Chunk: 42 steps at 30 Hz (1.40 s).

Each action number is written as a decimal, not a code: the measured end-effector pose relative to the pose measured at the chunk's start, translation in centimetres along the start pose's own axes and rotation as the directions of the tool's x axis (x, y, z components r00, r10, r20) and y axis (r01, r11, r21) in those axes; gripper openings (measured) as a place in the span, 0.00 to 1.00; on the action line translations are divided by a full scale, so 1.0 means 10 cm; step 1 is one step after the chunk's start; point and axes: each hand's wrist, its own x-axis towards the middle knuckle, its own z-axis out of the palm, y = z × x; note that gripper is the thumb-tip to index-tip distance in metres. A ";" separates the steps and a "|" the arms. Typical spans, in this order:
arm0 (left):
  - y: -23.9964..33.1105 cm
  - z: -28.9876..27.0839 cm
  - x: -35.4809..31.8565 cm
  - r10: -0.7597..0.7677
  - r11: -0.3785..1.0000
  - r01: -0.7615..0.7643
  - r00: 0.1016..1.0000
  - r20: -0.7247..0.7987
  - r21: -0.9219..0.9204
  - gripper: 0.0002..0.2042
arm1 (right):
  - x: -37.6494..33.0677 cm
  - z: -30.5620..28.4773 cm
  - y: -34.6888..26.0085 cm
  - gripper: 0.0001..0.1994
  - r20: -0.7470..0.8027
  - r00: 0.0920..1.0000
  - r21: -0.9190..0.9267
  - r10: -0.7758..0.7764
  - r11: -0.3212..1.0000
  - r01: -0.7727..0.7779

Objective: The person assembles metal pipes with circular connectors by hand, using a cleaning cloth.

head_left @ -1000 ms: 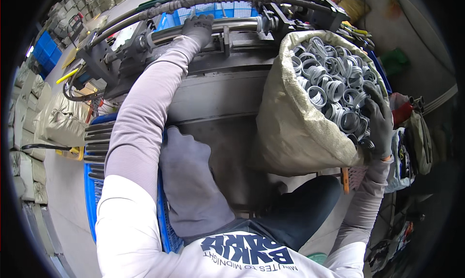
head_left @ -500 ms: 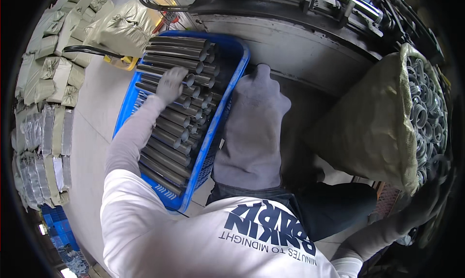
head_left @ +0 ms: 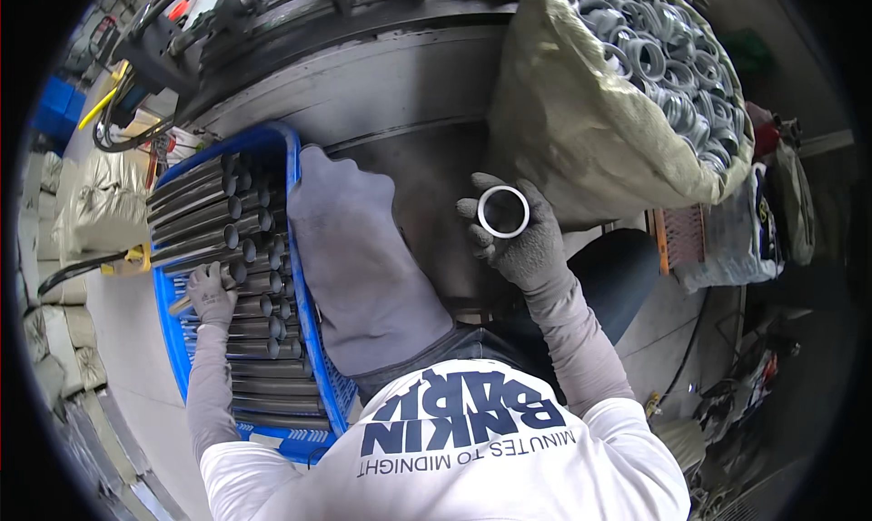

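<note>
At the frame's centre, the gloved right hand (head_left: 520,235) has its fingers clenched around a short metal ring (head_left: 503,211). At lower left, the left hand (head_left: 211,291) grasps a steel tube (head_left: 193,248) in the blue crate (head_left: 292,167). A sack of rings (head_left: 590,130) sits upper right.

A large round grey machine base (head_left: 400,94) fills the far middle of the scene. A yellow-handled tool (head_left: 102,99) and black hoses (head_left: 118,139) are seen at the far left, above stacked pale sacks (head_left: 95,203). A blue bin (head_left: 54,112) sits at the left edge. On the right, clear plastic bags (head_left: 736,239) are heaped beside an orange perforated crate (head_left: 677,239).
</note>
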 end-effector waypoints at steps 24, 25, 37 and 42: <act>3.55 -2.74 0.47 0.594 0.525 -0.663 0.735 -0.327 -0.533 0.17 | -0.06 -0.16 0.10 0.21 -0.033 0.866 -0.861 -0.500 0.453 0.229; 3.60 -2.74 0.47 0.619 0.530 -0.648 0.736 -0.273 -0.547 0.17 | -0.07 0.01 0.15 0.21 -0.024 0.836 -0.855 -0.548 0.444 0.267; 3.75 -2.65 0.47 0.687 0.592 -0.658 0.714 -0.137 -0.466 0.21 | 0.07 -0.06 0.42 0.14 0.045 0.719 -0.950 -0.694 0.192 0.245; 3.78 -2.85 0.38 0.670 0.537 -0.747 0.660 -0.341 -0.392 0.29 | 0.08 -0.14 0.41 0.14 -0.119 0.744 -0.902 -0.658 0.385 0.196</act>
